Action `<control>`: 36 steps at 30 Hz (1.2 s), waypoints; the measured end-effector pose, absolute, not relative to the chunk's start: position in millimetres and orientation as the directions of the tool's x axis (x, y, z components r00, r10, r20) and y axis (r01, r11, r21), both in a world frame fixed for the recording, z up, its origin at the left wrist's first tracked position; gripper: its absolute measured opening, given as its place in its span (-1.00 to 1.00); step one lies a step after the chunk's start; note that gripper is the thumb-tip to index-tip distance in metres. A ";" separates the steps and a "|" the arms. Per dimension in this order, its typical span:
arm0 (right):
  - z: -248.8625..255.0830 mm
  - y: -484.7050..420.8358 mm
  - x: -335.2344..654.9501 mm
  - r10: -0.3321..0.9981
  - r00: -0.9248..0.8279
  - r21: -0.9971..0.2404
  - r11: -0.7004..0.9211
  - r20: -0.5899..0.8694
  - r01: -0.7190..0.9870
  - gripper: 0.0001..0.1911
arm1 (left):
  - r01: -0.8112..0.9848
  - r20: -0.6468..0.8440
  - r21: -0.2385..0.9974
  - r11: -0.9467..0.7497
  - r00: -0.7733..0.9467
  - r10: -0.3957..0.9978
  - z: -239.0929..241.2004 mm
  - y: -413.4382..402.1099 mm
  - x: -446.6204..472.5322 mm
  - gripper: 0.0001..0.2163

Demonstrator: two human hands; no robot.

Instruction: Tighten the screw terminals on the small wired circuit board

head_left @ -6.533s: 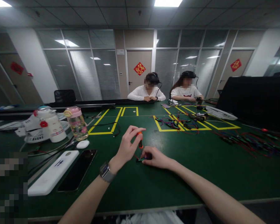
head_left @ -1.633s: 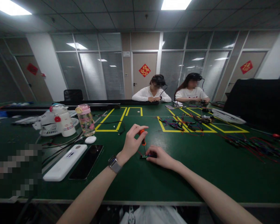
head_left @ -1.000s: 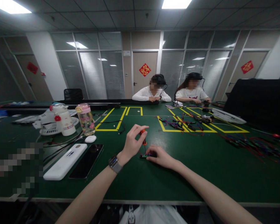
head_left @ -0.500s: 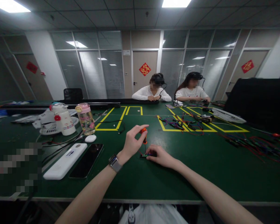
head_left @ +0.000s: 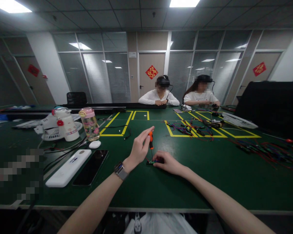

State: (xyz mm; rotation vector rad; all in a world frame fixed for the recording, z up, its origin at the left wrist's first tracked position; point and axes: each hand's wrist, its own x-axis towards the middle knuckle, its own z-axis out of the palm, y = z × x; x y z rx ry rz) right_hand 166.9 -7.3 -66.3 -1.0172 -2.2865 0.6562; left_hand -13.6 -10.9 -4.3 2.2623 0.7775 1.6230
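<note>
My left hand (head_left: 139,147) grips the orange-and-black handle of a screwdriver (head_left: 151,140) between thumb and fingers, with the fingers stretched rather straight. The screwdriver stands nearly upright, its thin shaft pointing down at a small green circuit board (head_left: 150,162) on the table. Whether the tip sits in a screw is too small to tell. My right hand (head_left: 168,162) rests on the table and pinches the right end of the board, where thin coloured wires show under the fingers.
On the green table (head_left: 185,191), left of my hands, lie a black phone (head_left: 90,167), a white power bank (head_left: 68,168) and a white case (head_left: 95,144). Bottles (head_left: 90,125) stand behind them. Bundles of wired boards (head_left: 266,152) lie at right. Two people sit opposite.
The fingers of my left hand have straightened and tilted upward along the screwdriver handle, baring more of it. My right hand and the board have stayed in place.
</note>
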 end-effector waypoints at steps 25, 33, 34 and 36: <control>-66.2 -7.0 166.9 0.775 -0.566 -0.617 0.598 0.282 0.511 -0.88 | 0.344 0.842 0.454 -0.822 0.135 0.522 -5.1 -15.3 -9.8 -0.76; -67.9 -6.0 167.0 0.774 -0.566 -0.621 0.599 0.285 0.505 -0.88 | 0.385 0.835 0.453 -0.804 0.132 0.534 -7.8 -15.5 -9.0 -0.74; -67.9 -5.9 166.9 0.773 -0.567 -0.620 0.599 0.284 0.506 -0.88 | 0.362 0.830 0.459 -0.811 0.151 0.537 -7.9 -15.3 -9.1 -0.71; -67.7 -5.9 166.9 0.773 -0.569 -0.616 0.600 0.282 0.510 -0.88 | 0.317 0.825 0.470 -0.824 0.175 0.538 -8.0 -15.0 -9.1 -0.68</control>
